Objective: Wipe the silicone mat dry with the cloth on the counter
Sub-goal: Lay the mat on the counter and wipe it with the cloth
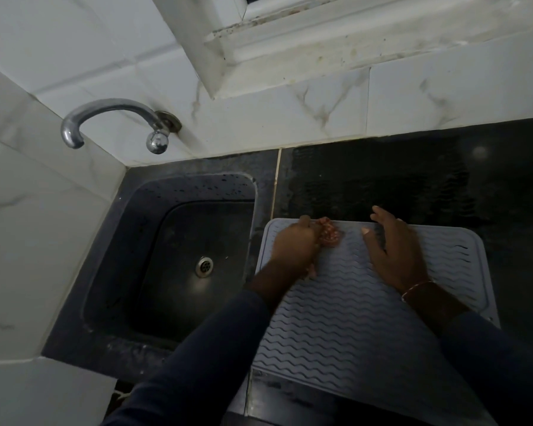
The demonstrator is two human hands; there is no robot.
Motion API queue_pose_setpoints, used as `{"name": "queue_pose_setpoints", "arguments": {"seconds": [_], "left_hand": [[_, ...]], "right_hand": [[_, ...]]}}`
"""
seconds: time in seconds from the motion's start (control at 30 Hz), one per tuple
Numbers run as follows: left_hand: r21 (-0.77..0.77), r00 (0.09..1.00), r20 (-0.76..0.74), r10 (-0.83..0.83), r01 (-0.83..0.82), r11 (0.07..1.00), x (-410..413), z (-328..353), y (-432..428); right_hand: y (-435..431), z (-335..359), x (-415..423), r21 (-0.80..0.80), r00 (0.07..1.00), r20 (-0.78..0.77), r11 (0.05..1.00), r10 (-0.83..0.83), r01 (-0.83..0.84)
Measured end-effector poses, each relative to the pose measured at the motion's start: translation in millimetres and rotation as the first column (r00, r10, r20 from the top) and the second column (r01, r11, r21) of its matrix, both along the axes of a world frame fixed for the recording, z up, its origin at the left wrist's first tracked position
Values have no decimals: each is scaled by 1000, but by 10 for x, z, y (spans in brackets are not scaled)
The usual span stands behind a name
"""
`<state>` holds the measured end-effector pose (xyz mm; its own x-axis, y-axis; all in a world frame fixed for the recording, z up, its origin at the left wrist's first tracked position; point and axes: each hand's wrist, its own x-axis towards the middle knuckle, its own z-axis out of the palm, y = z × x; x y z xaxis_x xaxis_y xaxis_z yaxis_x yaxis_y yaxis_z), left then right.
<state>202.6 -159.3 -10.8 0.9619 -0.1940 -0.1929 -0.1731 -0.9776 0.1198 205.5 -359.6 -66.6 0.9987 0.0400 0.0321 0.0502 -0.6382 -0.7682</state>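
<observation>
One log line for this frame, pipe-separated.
left hand grips cloth on mat far-left corner | right hand rests on mat far edge | sink left of mat

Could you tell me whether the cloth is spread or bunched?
Bunched: the cloth is a small wad gripped by the left hand.

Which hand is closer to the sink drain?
Left. The left hand, gripping the cloth, is on the mat right of the sink drain; the right hand rests on it farther right.

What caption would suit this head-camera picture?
Left hand holds a bunched cloth at the far edge of the silicone mat; right hand rests open on it.
</observation>
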Motion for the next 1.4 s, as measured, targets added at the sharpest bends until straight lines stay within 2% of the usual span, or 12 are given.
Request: {"name": "queue_pose_setpoints", "arguments": {"seconds": [0.17,0.43,0.73,0.8,0.87,0.97,1.03,1.17,1.23,1.33,1.4], "left_hand": [[87,994,-16,107,-105,991,49,114,477],[247,975,-20,220,-208,946,203,256,569],[439,974,-156,166,-82,895,445,429,468],[423,978,-123,165,-99,901,415,422,451],[296,970,-96,222,-185,937,350,393,413],[93,937,-167,306,-294,951,241,328,330],[41,929,-201,310,-308,950,231,294,333],[83,927,-186,324,-314,946,213,338,530],[157,920,-155,361,-338,928,219,363,587],[276,935,-133,329,-284,918,203,461,517],[240,931,-136,338,-300,923,146,479,474]], "right_hand": [[-8,-17,-3,28,1000,-1,1000,11,-11],[-26,4,-23,63,1000,-24,998,11,-9],[-37,77,-48,41,999,-34,999,14,-13],[-27,98,-52,31,1000,-31,1000,1,0],[-32,91,-41,29,1000,-20,1000,5,-4],[-25,45,-20,27,1000,4,999,21,-21],[-20,33,-15,16,1000,23,1000,20,-21],[-16,44,-19,16,1000,7,1000,22,-22],[-17,39,-19,19,1000,13,999,28,-28],[-27,32,-20,14,1000,21,1000,21,-22],[-23,35,-13,8,999,23,1000,24,-24]]}}
